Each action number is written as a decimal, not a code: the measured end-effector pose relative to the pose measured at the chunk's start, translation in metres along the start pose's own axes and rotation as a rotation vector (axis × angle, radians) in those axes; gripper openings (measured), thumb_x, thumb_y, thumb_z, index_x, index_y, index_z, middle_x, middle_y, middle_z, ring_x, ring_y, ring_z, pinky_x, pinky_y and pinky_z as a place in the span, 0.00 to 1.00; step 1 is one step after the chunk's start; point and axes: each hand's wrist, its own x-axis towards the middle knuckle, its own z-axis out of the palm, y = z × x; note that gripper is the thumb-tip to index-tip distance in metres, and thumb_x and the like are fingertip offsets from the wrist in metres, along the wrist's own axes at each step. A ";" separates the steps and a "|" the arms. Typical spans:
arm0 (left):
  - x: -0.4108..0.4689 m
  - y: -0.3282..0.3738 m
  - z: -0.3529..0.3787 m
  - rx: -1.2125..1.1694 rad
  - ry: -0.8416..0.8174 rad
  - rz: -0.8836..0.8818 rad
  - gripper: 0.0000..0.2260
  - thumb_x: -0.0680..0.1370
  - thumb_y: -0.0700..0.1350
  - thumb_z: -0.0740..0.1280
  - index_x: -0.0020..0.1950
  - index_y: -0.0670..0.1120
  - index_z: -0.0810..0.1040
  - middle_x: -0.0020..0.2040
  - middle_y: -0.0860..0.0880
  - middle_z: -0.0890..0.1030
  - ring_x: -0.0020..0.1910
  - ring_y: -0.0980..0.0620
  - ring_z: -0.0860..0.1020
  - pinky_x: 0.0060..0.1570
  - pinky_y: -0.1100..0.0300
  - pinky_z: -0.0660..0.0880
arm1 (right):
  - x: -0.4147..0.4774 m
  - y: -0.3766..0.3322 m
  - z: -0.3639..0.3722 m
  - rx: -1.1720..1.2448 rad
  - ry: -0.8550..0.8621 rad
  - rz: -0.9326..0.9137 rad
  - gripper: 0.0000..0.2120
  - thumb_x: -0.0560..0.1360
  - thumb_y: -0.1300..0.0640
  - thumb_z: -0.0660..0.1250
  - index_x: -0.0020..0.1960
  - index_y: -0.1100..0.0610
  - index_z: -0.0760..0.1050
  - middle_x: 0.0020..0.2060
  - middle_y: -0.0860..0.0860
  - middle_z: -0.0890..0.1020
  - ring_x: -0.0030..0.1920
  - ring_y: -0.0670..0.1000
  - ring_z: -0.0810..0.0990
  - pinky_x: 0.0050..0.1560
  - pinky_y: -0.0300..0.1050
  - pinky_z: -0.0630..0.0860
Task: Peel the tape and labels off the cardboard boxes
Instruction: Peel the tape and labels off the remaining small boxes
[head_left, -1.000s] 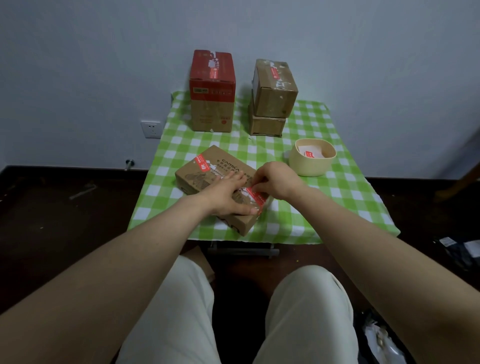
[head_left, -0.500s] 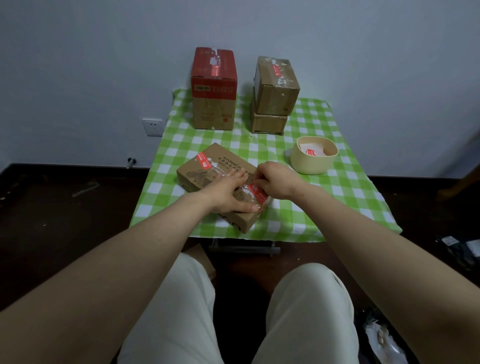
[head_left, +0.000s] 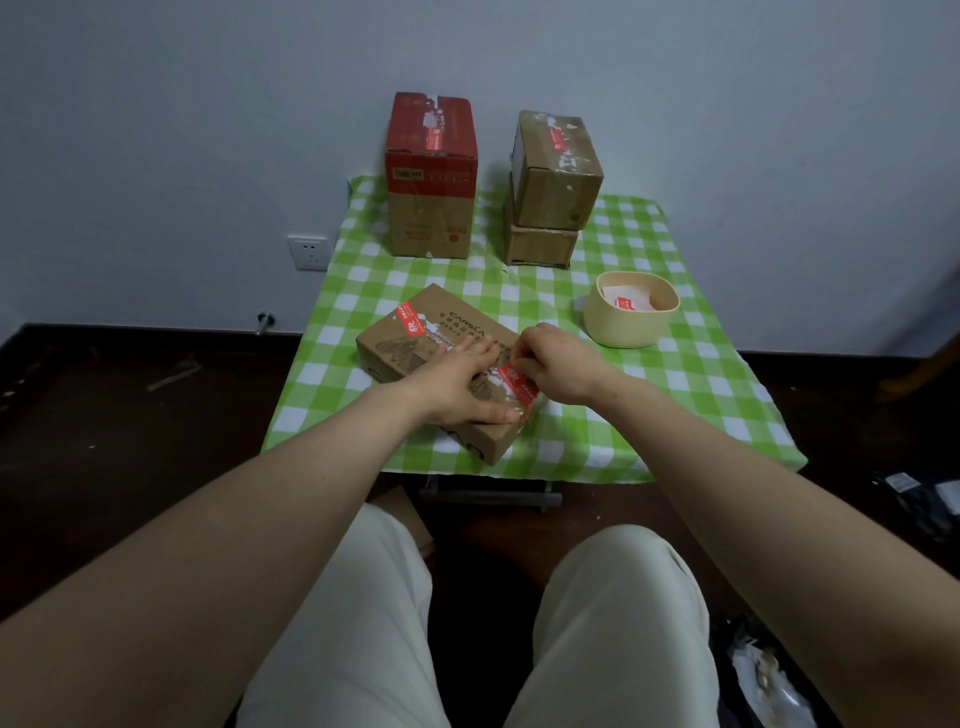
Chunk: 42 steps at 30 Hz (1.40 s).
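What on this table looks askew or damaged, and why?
The near flat box lies diagonal to the checked cloth, with torn white label scraps on top. At the back, the upper stacked box sits twisted on the lower one.

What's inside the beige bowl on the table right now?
The beige bowl holds white paper scraps and one red label. Whatever lies beneath them, and the bowl's floor, is covered.

flat box (head_left: 415, 343) before tall box (head_left: 431, 176); bin (head_left: 618, 327) right
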 end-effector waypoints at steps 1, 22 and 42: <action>0.000 0.000 0.000 -0.003 0.001 0.001 0.41 0.73 0.57 0.69 0.77 0.46 0.50 0.78 0.51 0.46 0.76 0.53 0.42 0.73 0.55 0.38 | 0.000 0.001 0.001 0.016 0.007 0.002 0.07 0.78 0.59 0.60 0.53 0.60 0.72 0.54 0.56 0.74 0.53 0.55 0.74 0.50 0.42 0.67; 0.000 -0.002 0.002 0.064 -0.002 -0.001 0.46 0.69 0.61 0.70 0.77 0.47 0.49 0.78 0.51 0.44 0.76 0.53 0.41 0.74 0.53 0.38 | -0.015 0.013 -0.009 0.484 0.035 0.008 0.01 0.78 0.61 0.62 0.48 0.59 0.71 0.40 0.49 0.77 0.45 0.51 0.78 0.54 0.50 0.77; 0.003 0.000 0.003 0.089 -0.004 -0.027 0.48 0.67 0.60 0.73 0.77 0.47 0.49 0.78 0.52 0.44 0.76 0.54 0.41 0.73 0.53 0.37 | -0.034 0.022 -0.007 0.640 0.041 0.021 0.19 0.66 0.72 0.73 0.42 0.53 0.69 0.37 0.53 0.80 0.38 0.52 0.79 0.44 0.43 0.79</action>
